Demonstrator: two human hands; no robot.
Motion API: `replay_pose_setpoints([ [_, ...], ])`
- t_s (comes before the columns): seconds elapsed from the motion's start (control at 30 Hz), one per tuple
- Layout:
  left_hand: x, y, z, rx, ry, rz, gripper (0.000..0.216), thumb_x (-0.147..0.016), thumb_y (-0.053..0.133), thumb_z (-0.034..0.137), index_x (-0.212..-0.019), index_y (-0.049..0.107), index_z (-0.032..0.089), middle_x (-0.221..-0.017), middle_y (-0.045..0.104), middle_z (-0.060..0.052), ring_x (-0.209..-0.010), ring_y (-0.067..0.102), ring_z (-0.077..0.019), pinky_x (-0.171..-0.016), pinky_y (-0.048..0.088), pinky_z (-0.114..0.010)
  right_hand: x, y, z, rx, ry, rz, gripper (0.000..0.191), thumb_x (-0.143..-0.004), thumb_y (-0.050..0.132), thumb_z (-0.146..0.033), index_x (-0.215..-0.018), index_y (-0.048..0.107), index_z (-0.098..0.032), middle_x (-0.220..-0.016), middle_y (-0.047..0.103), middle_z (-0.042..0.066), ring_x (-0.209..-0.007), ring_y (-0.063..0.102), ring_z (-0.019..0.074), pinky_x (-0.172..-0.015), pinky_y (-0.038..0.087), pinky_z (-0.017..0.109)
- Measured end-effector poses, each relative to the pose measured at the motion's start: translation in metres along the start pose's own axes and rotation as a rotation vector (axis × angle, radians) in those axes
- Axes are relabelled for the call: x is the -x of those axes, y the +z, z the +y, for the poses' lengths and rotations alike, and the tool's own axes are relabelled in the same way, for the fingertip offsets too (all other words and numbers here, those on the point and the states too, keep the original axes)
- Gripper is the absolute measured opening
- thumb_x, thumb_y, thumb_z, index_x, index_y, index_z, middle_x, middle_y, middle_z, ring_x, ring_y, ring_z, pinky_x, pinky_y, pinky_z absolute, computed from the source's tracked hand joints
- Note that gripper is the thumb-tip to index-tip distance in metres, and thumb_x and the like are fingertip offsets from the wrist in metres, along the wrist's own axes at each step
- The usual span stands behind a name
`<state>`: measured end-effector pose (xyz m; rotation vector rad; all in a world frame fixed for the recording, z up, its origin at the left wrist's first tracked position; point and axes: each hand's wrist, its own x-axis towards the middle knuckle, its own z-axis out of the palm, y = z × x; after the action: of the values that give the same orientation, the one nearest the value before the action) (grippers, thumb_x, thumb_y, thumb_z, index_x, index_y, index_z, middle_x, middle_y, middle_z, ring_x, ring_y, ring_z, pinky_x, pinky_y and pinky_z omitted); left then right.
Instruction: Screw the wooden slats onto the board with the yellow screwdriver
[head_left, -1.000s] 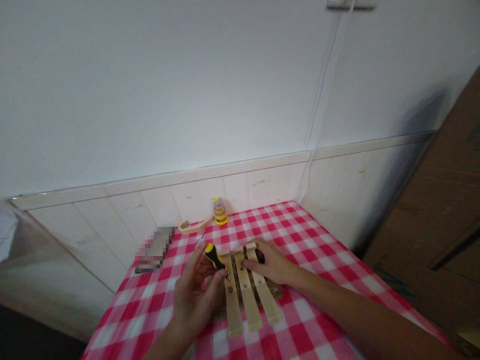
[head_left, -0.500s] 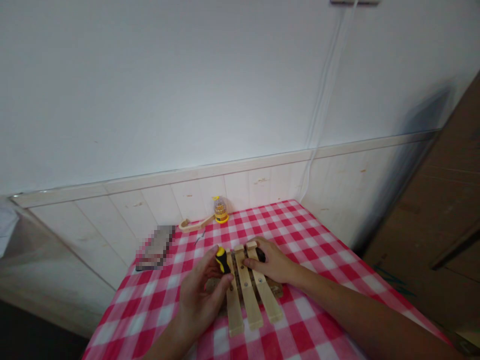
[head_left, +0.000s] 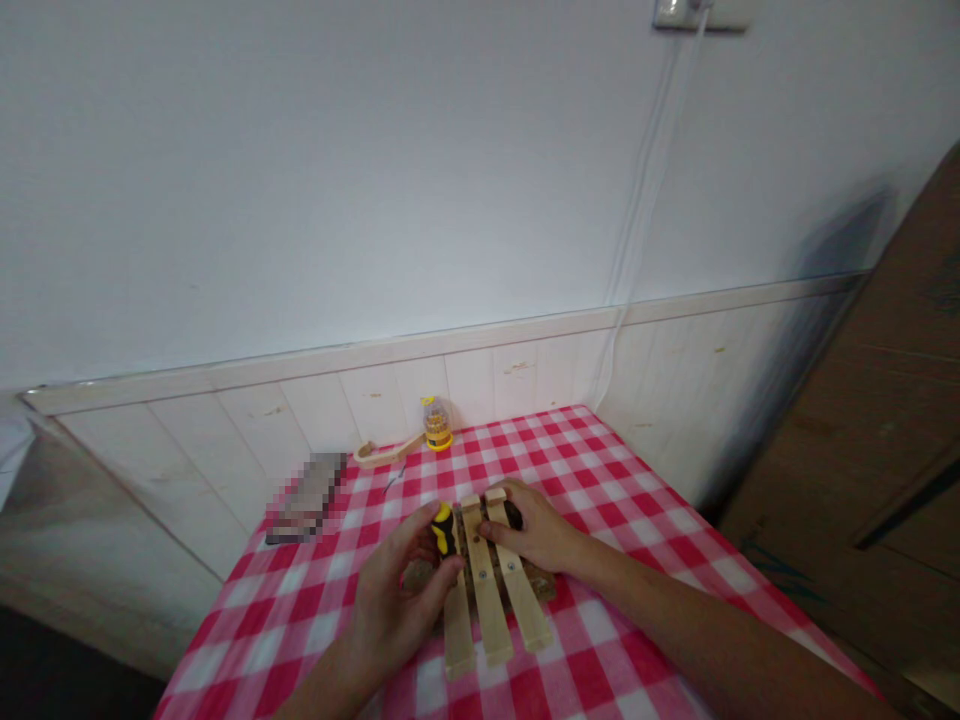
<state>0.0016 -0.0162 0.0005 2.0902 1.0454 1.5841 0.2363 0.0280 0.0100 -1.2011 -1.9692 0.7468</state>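
A short yellow and black screwdriver [head_left: 444, 528] stands between the thumb and fingers of my left hand [head_left: 397, 575], over the leftmost wooden slat. Its tip is hidden. Three pale wooden slats [head_left: 491, 610] lie side by side across a darker brown wooden piece [head_left: 541, 582], their ends fanning towards me. Screw heads show on the middle and right slats. My right hand [head_left: 544, 530] is wrapped round the far end of the right slat, its thumb lying across the top between the middle and right slats.
A red and white checked cloth [head_left: 600, 480] covers the table. Near the wall stand a clear container with a yellow base [head_left: 438, 428] and a curved wooden piece [head_left: 386, 455], with a small thin metal item [head_left: 394, 480] close by. A blurred flat object [head_left: 307, 498] lies at left.
The whole view has shifted slightly. Both hands keep their places on the slats, and the screwdriver handle appears turned a little in my left hand.
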Motion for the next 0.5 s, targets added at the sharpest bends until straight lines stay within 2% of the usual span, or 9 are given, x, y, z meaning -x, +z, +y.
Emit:
replay_pose_setpoints([
  [0.1,-0.003,-0.001,0.001,0.043,-0.027,-0.047,0.053,-0.092,0.071,0.023,-0.141,0.053,0.027,-0.109,0.075,-0.006,-0.086,0.075,-0.0187,-0.076,0.065,-0.030,0.000,0.001,0.002,0.004,-0.013,0.012,0.018,-0.088,0.075,-0.033,-0.097,0.065,-0.020,-0.096,0.068,0.004,-0.090,0.063,0.0221,-0.080,0.050,0.032],
  [0.27,-0.010,-0.002,0.004,0.069,-0.080,-0.114,0.057,-0.091,0.070,0.020,-0.144,0.050,0.027,-0.102,0.074,-0.005,-0.083,0.072,-0.0172,-0.074,0.062,-0.029,-0.001,0.003,0.006,-0.023,-0.026,0.011,0.019,-0.090,0.072,-0.033,-0.100,0.065,-0.019,-0.103,0.068,0.007,-0.096,0.064,0.0243,-0.085,0.051,0.036],
  [0.5,0.000,0.009,0.005,-0.008,-0.077,0.062,0.050,-0.091,0.069,0.020,-0.138,0.053,0.026,-0.110,0.074,-0.007,-0.094,0.074,-0.0198,-0.084,0.064,-0.033,-0.001,0.003,0.009,-0.045,-0.042,0.016,0.020,-0.091,0.072,-0.035,-0.103,0.065,-0.020,-0.104,0.070,0.007,-0.097,0.065,0.0248,-0.085,0.053,0.036],
])
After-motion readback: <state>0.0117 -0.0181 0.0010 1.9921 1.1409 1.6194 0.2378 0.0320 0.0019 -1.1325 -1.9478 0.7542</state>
